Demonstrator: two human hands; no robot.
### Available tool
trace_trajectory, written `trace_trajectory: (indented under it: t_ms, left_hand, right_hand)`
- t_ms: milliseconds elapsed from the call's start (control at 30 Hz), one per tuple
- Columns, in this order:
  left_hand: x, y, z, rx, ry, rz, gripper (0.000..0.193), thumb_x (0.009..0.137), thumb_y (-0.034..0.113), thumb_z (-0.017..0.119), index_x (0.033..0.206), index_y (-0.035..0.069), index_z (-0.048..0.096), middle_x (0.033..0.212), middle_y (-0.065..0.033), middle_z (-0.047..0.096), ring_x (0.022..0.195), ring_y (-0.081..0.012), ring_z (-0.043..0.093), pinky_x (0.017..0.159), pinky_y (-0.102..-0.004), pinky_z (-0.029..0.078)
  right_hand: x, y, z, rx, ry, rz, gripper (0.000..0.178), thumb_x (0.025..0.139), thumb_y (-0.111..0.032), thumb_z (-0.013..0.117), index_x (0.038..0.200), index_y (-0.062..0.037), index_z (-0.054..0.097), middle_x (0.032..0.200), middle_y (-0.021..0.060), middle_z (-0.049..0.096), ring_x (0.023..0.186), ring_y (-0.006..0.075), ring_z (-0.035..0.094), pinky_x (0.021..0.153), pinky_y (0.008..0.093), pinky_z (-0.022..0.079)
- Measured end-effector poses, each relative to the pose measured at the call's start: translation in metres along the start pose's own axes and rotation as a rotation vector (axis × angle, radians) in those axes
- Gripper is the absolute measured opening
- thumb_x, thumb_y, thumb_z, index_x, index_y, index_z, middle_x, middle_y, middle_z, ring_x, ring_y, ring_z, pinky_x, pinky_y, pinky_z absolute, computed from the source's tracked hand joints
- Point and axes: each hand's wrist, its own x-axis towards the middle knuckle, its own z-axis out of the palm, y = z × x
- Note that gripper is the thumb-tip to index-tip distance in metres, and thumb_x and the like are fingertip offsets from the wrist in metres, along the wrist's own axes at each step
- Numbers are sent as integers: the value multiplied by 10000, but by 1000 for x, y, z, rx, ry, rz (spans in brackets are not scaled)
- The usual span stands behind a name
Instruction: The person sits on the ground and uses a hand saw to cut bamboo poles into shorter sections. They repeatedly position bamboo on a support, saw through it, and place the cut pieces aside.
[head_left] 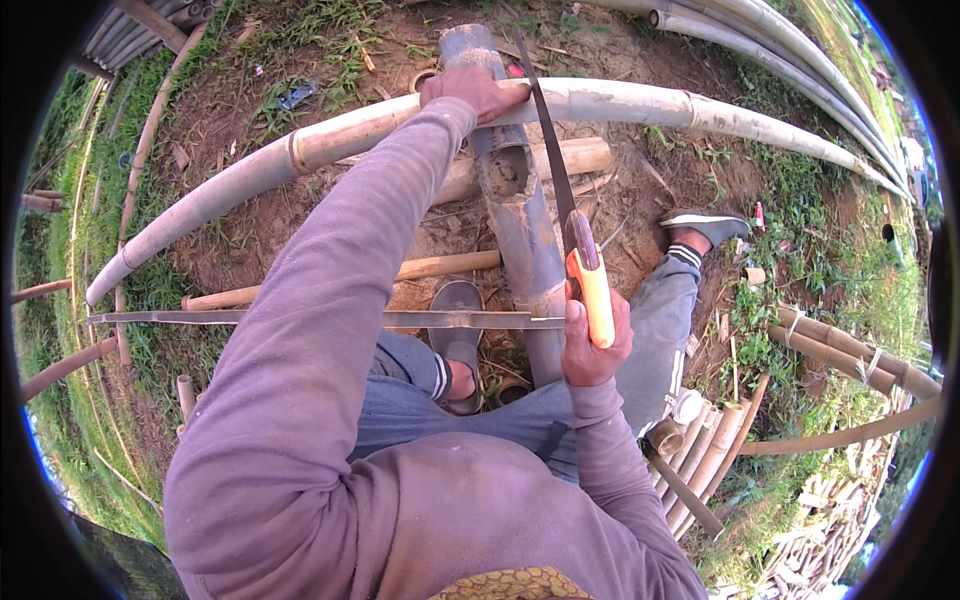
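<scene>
My left hand (472, 95) is clamped over a long pale bamboo pole (620, 102) that crosses in front of me. It presses the pole where it rests across a thick grey bamboo trunk (530, 250) with a notch cut in it. In my right hand (597, 345) is the orange handle of a handsaw (557, 165), fingers closed round it. The dark blade points away from me, and its far part passes over the pole just right of my left hand. Whether the teeth touch the pole, I cannot tell.
Shorter bamboo pieces (450, 264) lie beside the trunk on bare soil and grass. A narrow flat strip (440, 320) crosses above my lap. Cut bamboo lengths (708, 455) and a dark flat-bladed tool (685, 492) sit by my right hip. Long poles (760, 60) lie at far right.
</scene>
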Motion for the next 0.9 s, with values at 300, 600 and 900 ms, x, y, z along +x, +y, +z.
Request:
trace_trajectory:
  t_ms: [300, 600, 900]
  left_hand:
    - [-9, -3, -3, 37, 24, 5, 865, 879, 816, 477, 1302, 114, 754, 1285, -153, 757, 1212, -324, 714, 1038, -465, 536]
    - [-4, -2, 4, 92, 120, 63, 875, 897, 828, 445, 1218, 94, 798, 1219, -157, 779, 1156, -307, 741, 931, -464, 584]
    - [-9, -2, 3, 61, 62, 65, 862, 916, 820, 458, 1313, 110, 743, 1260, -159, 764, 1181, -330, 729, 1030, -473, 548]
  right_hand:
    - [-27, 19, -17, 101, -24, 139, 272, 951, -134, 799, 1140, 40, 709, 990, 137, 751, 854, 200, 741, 775, 330, 568]
    - [46, 29, 32, 65, -45, 136, 186, 954, -74, 770, 1119, 2, 728, 917, 71, 690, 754, 173, 673, 698, 323, 523]
    - [-22, 33, -4, 131, 22, 210, 213, 955, -109, 782, 1098, 32, 711, 881, 89, 747, 771, 151, 713, 720, 293, 555]
